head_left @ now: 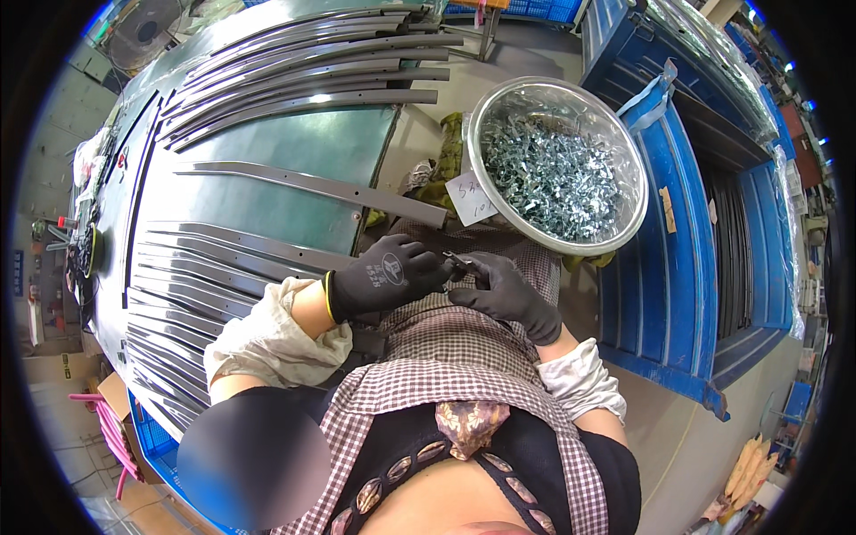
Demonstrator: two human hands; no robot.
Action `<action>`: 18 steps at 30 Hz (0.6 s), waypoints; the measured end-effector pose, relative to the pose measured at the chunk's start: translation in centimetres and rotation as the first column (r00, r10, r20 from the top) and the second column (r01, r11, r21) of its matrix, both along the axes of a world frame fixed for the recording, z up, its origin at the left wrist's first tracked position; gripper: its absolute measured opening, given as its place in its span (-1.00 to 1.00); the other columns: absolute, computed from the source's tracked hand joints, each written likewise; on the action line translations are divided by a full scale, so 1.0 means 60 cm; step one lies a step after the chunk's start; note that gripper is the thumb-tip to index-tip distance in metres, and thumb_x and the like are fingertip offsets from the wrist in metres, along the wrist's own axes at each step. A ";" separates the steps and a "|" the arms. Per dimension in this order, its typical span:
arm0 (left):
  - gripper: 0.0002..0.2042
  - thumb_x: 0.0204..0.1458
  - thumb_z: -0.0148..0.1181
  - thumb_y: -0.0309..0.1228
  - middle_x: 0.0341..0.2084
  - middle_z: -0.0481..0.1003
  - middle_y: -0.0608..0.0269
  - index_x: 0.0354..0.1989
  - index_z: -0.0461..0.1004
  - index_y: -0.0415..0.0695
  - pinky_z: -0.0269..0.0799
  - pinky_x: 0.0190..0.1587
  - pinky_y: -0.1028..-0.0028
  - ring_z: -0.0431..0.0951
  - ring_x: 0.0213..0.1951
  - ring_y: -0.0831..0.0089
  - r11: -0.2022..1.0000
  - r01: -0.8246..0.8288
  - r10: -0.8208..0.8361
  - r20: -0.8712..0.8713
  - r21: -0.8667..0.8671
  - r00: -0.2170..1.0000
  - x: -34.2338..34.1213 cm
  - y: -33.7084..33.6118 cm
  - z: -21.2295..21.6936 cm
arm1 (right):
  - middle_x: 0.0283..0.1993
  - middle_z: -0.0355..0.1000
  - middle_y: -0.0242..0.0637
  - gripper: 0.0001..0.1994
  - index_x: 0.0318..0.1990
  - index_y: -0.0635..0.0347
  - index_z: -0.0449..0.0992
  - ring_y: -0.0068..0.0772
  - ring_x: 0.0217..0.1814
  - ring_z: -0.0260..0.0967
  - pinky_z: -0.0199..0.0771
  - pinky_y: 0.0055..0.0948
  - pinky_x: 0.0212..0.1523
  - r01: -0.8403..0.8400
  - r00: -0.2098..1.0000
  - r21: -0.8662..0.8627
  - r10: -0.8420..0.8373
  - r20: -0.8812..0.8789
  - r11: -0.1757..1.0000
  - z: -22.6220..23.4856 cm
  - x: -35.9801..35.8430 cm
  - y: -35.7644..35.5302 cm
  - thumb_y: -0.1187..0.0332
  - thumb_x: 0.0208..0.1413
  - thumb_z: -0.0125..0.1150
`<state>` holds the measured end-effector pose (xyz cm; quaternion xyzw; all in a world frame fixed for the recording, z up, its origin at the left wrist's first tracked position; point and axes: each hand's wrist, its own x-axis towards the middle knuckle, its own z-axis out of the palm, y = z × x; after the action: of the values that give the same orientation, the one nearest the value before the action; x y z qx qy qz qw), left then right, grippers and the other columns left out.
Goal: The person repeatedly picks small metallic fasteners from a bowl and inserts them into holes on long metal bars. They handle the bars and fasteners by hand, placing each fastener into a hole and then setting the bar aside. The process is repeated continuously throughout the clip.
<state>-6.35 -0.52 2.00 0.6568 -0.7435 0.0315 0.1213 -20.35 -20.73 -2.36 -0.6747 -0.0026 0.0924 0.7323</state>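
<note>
My left hand (pixel 392 275) and my right hand (pixel 510 296), both in black gloves, meet in front of my checked apron. Their fingers are pinched together around a small dark piece (pixel 458 262), too small to make out well; it may be a metal clip. Just beyond the hands, a long grey strip (pixel 312 186) with small holes lies on the green table, its end reaching past the edge. To the right stands a clear-lined round tub (pixel 638 198) heaped with small shiny metal clips (pixel 548 178), with a handwritten paper tag (pixel 469 198) at its side.
Several curved grey strips (pixel 303 71) lie across the far part of the green table (pixel 294 214), and more strips (pixel 196 294) are spread along its near left. A blue metal crate (pixel 655 285) with dark long parts inside stands at the right.
</note>
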 end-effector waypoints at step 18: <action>-0.60 -0.05 0.37 -0.26 -0.21 0.59 0.12 -0.01 0.56 -0.11 0.45 -0.07 0.18 0.56 -0.16 0.06 0.950 -0.309 0.301 -0.344 0.031 0.890 0.133 -0.001 -0.063 | -0.18 0.53 -0.03 -0.66 0.05 0.27 0.46 -0.01 -0.21 0.54 0.53 -0.19 -0.18 0.360 0.871 -0.665 0.019 0.490 0.655 -0.043 0.093 -0.028 0.37 0.14 0.26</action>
<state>1.61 -0.57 -1.80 0.7591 -0.5980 -0.0561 0.2511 -14.78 -22.43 -4.92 -0.9107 -0.0711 -0.1468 0.3795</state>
